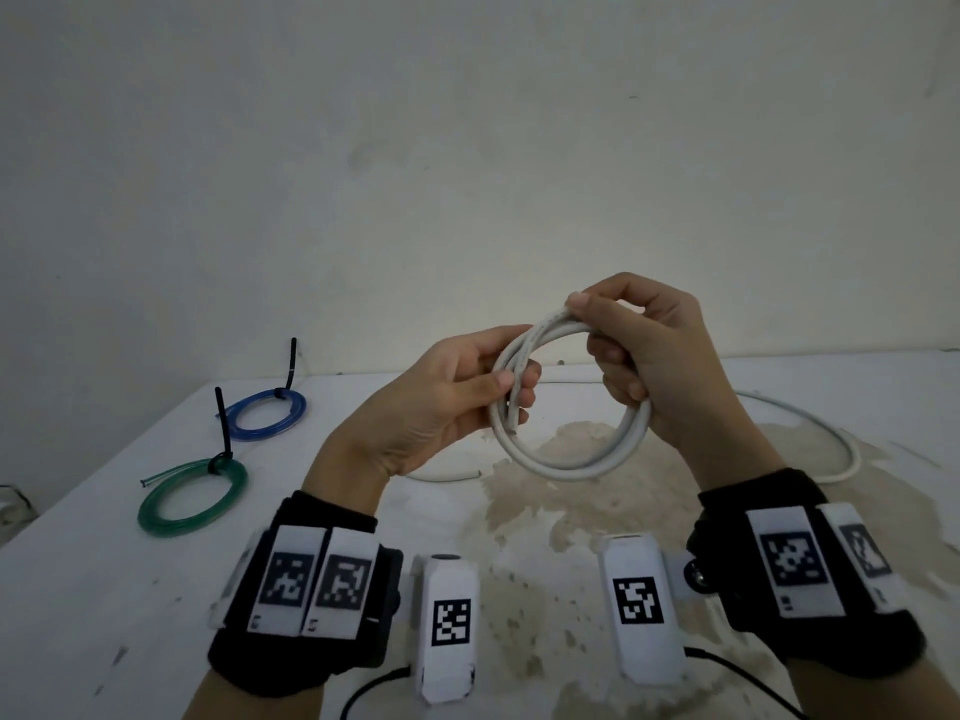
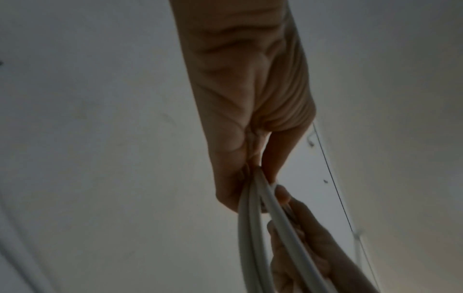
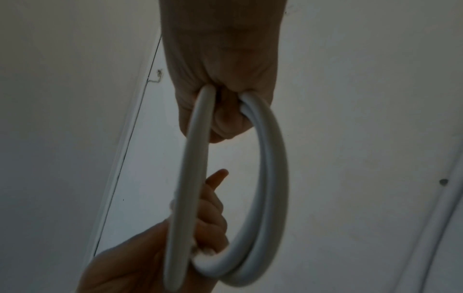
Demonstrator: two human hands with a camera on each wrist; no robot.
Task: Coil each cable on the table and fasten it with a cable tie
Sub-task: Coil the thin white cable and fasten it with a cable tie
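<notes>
A white cable (image 1: pixel 571 462) is wound into a coil of a few loops and held above the table between both hands. My left hand (image 1: pixel 457 397) pinches the coil's left side, thumb over the strands, with the cut end of the cable by its fingers. My right hand (image 1: pixel 639 356) grips the coil's upper right side, fingers curled round the strands. The left wrist view shows the strands (image 2: pixel 253 228) running from my left hand's fingers (image 2: pixel 233 188). In the right wrist view the coil (image 3: pixel 273 178) hangs from my right hand (image 3: pixel 220 95).
A blue coil (image 1: pixel 267 414) and a green coil (image 1: pixel 192 496), each bound with a black cable tie, lie at the table's left. Another white cable (image 1: pixel 836 439) curves on the stained white table (image 1: pixel 571 537) behind my right hand. A wall stands close behind.
</notes>
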